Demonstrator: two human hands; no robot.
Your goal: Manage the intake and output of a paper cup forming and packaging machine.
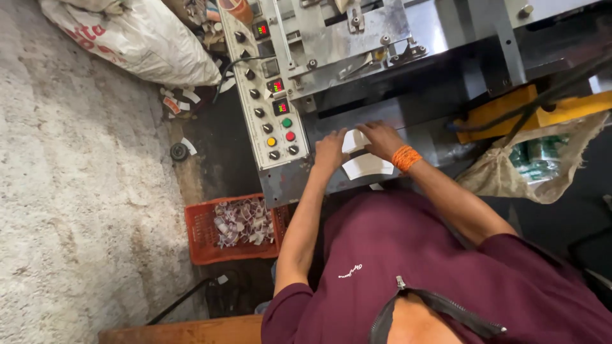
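White paper pieces (pixel 363 156) on the machine ledge (pixel 433 143), just right of the control panel (pixel 268 95). Left hand (pixel 330 150) rests fingers-down at their edge; right hand (pixel 380 139) curls over the top piece. Probably light, thin, easily creased; best pinched at edges.

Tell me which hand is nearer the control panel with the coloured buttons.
Left. The left hand lies just beside the control panel; the right hand rests farther away, across the white paper pieces.
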